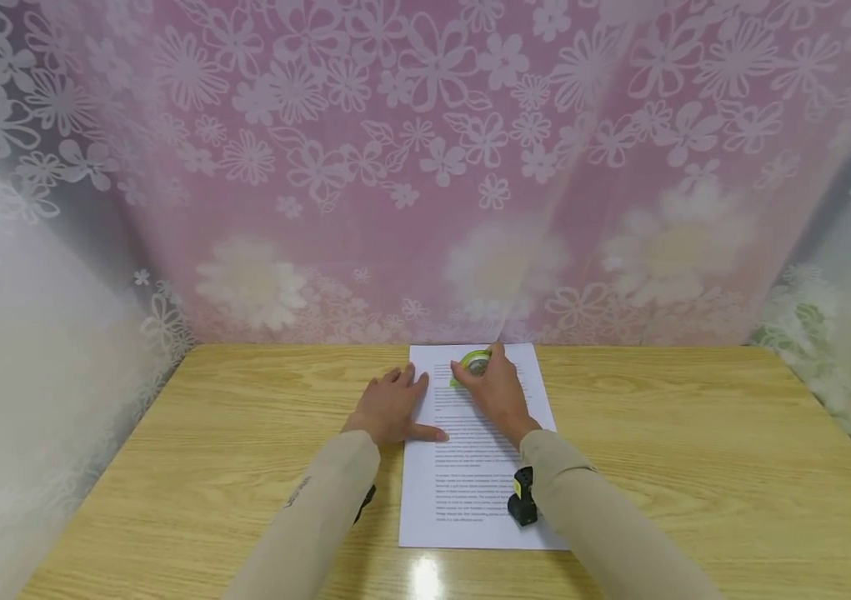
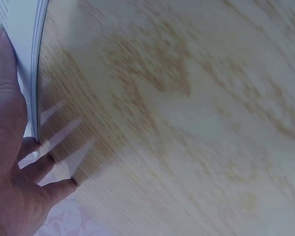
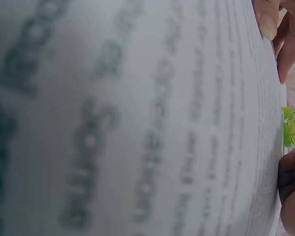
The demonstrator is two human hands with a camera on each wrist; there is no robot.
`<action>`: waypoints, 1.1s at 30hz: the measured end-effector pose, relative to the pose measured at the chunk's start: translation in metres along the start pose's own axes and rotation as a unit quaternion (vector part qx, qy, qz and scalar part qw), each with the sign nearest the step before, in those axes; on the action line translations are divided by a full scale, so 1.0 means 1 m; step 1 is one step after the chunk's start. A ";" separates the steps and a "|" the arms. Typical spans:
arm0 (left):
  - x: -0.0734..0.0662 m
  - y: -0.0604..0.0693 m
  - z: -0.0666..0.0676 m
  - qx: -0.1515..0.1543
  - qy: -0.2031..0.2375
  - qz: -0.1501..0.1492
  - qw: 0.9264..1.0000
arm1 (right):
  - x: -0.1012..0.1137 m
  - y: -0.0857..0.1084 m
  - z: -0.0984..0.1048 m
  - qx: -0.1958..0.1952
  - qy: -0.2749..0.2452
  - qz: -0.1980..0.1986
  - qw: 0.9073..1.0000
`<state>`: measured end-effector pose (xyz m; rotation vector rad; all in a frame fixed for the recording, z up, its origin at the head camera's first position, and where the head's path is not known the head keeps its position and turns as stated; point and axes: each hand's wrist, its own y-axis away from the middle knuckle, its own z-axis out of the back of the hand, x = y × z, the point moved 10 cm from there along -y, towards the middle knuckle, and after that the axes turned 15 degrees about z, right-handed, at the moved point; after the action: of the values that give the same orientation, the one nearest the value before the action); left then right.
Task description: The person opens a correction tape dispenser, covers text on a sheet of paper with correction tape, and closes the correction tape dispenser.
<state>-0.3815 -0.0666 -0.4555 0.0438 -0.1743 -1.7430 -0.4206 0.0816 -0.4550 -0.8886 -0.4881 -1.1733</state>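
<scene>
A stack of printed white paper [image 1: 417, 508] lies on the wooden table. My left hand [image 1: 389, 408] rests at its left edge, fingers spread and thumb lying on the page. In the left wrist view the fingertips of that left hand [image 2: 12, 162] reach past the sheets' edge to the wood. Near the top of the page my right hand [image 1: 502, 393] holds a round lime-green correction tape [image 1: 478, 363] between thumb and fingers. The right wrist view shows the green correction tape [image 3: 287, 132] just above the paper; whether its tip touches the page cannot be told.
The wooden table [image 1: 267, 400] extends on both sides of the paper. A pink flowered curtain [image 1: 395, 208] hangs along the table's back edge, with pale flowered sheets [image 1: 42, 333] at the sides. A black wrist camera [image 1: 523, 498] sits below the right sleeve, over the page.
</scene>
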 end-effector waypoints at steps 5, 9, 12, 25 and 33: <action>-0.002 0.001 0.002 -0.001 0.006 -0.003 1.000 | 0.001 0.000 0.003 0.004 0.009 0.002 1.000; -0.003 0.001 0.005 -0.005 0.009 -0.006 1.000 | 0.001 0.000 0.006 0.003 0.010 0.004 1.000; -0.003 0.000 0.005 -0.006 0.005 -0.006 1.000 | 0.000 -0.001 0.008 0.005 0.007 0.006 1.000; 0.000 -0.002 0.000 -0.005 0.006 -0.002 1.000 | -0.004 0.000 0.010 0.011 -0.002 0.004 1.000; 0.000 0.000 0.002 -0.005 -0.001 -0.003 1.000 | -0.006 0.001 0.010 0.012 -0.002 0.011 1.000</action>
<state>-0.3821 -0.0661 -0.4539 0.0349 -0.1670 -1.7501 -0.4208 0.0932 -0.4534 -0.8732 -0.4939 -1.1443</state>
